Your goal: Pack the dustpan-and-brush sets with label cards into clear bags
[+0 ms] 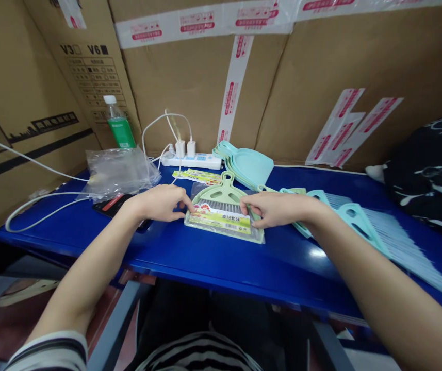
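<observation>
A bagged dustpan-and-brush set [224, 221] lies at twelve o'clock on the blue bench [221, 263]. The left hand [159, 203] and right hand [278, 208] have their fingers [187, 205] clamped on its edges. One stack of dustpans [247, 165] sits at one o'clock, at least two loose brooms [375, 237] at three.

Your mint-green plastic dustpan [221, 195], showing grey bristles, lies flat inside a clear plastic bag [224, 235] beneath a yellow-green label [221, 220], on the blue bench [213, 260].

The person wears a black-and-white striped shirt [199, 356].
</observation>
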A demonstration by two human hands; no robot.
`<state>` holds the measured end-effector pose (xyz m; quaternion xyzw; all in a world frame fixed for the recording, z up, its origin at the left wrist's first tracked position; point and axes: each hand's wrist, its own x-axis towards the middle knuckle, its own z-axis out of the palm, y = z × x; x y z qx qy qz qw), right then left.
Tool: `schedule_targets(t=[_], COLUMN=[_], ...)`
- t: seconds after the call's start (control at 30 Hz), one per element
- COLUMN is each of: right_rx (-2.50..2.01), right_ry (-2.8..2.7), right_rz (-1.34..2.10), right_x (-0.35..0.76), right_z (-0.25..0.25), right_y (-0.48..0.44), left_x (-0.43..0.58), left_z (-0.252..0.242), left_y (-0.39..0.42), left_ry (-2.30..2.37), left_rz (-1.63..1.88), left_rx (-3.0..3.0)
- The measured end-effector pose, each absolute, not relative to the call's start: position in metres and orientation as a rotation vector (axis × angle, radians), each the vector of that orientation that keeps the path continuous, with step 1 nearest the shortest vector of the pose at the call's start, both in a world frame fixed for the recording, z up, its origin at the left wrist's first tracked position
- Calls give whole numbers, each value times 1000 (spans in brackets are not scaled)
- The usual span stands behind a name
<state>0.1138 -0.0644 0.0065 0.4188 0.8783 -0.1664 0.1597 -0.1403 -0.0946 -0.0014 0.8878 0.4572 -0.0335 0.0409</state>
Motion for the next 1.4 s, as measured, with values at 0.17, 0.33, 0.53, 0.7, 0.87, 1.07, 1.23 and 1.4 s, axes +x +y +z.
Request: schedule_targets(t=[0.17, 0.33, 0.53, 0.7, 0.87, 1.07, 1.23, 1.4], right_rx=[1219, 1243, 1237, 1226, 1204, 1191, 1185, 1188], right_ry=[2485, 2471, 2455, 2462, 2459, 2475, 2515, 2672], right_rz=[-454, -460, -438, -408, -388, -339, -250, -231], right_x=[111, 111, 110, 109, 108, 109, 109, 103], right_z=[8, 8, 9, 9, 9, 7, 9, 6], right_y=[-66, -67, -67, -69, -70, -72, -73, -72], left_x=[-134, -123, -116, -116, -116, -114, -113, -110], left_z=[-8, -13, -17, -14, -12, -13, -19, -22], left_y=[-91, -94, -95, -96, -95, -95, -95, -96], left_ry=[1379, 1409, 1562, 1558, 1544, 1567, 1649, 1712], left_rz=[-36, -78, -202, -276, -289, -346, -391, -364], left_rx=[2677, 2722, 2691, 2711, 2726, 2759, 2849, 2894])
